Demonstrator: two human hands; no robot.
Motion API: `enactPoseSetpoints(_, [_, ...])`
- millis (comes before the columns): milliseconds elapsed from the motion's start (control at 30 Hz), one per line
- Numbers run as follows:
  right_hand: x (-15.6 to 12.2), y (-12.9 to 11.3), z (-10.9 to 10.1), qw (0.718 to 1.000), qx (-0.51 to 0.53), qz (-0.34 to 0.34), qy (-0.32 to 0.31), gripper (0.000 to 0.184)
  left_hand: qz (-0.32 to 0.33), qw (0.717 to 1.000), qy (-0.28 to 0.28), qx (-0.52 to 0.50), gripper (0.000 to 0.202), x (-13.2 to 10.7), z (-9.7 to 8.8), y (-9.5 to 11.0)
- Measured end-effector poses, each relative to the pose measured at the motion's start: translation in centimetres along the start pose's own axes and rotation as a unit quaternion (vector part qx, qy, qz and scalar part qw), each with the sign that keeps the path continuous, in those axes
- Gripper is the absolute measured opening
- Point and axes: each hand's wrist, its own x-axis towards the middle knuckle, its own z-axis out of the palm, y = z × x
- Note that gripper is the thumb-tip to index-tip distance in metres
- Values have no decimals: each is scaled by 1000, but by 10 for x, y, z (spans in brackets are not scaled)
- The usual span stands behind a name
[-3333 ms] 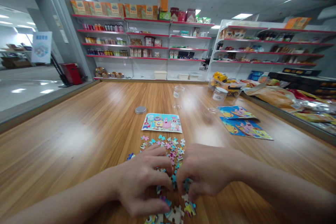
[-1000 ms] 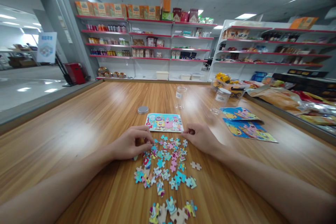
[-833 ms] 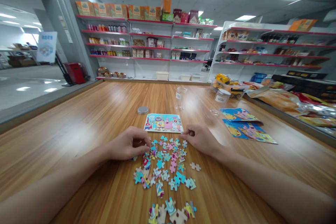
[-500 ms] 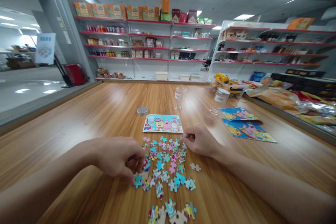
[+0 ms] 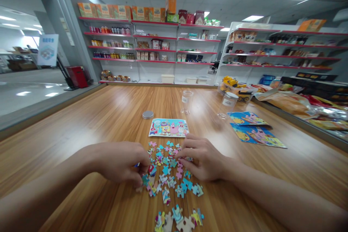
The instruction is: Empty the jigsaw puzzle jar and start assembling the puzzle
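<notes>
Loose jigsaw pieces (image 5: 170, 174) lie scattered on the wooden table (image 5: 81, 130) in front of me. My left hand (image 5: 122, 163) rests at the left edge of the pile, fingers curled and pinching a piece at its tips. On the pile's right side my right hand (image 5: 202, 159) lies over the pieces with fingers bent, tips pressing on them. A few joined pieces (image 5: 178, 221) sit nearer to me. Just beyond the pile lies a cartoon picture card (image 5: 168, 127).
A round metal lid (image 5: 148, 114) and an open clear jar (image 5: 187, 101) stand behind the card. A second jar (image 5: 226, 104) and two more picture sheets (image 5: 255, 130) are at the right. Packaged goods (image 5: 299, 105) line the right edge; store shelves (image 5: 152, 49) stand behind.
Both hands spread apart from the near pieces to the pile's far edge. My left hand then pulled back to the near-left pieces; my right hand slid left and nearer, onto the pile.
</notes>
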Motion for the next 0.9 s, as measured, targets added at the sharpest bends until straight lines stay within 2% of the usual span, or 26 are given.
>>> enactPoseSetpoints(267, [0,4,-1,1000,15,-6,6,13,-34,999,-18,16,8,0,0,-3])
enactPoseSetpoints(567, [1,5,1,1000,20,-3,8,16,-118,991,-57,-24,12,-5,0,-6])
enactPoseSetpoints(900, [3,4,0,999,24,1,26,16,-143,989,-33,-21,9,-9,1,-12])
